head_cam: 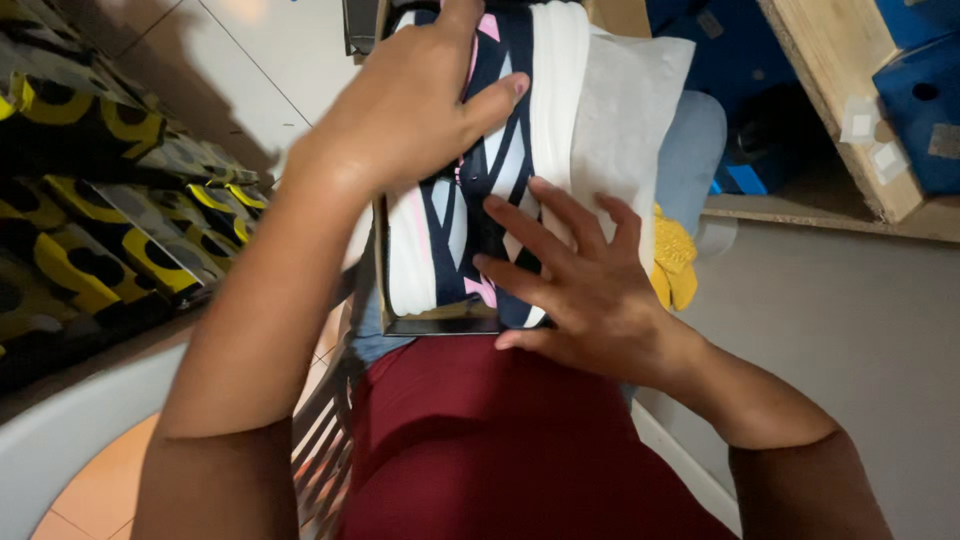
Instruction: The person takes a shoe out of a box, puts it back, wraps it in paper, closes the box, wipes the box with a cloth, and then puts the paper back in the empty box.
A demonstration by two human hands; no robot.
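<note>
hands: left (pixel 410 110), right (pixel 580 285) on shoe (pixel 470 210) | navy, pink, white sole

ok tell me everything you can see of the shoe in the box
The shoe is a sneaker with a navy upper crossed by white and pink bands and a thick white sole. It lies on its side in an open box resting on the person's lap, beside white tissue paper. The left hand presses on it from above; the right hand has fingers spread on it.

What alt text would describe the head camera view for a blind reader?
Both hands, left hand and right hand, press on a navy, pink and white shoe in a shoebox lined with white paper, resting on the person's lap.
</note>
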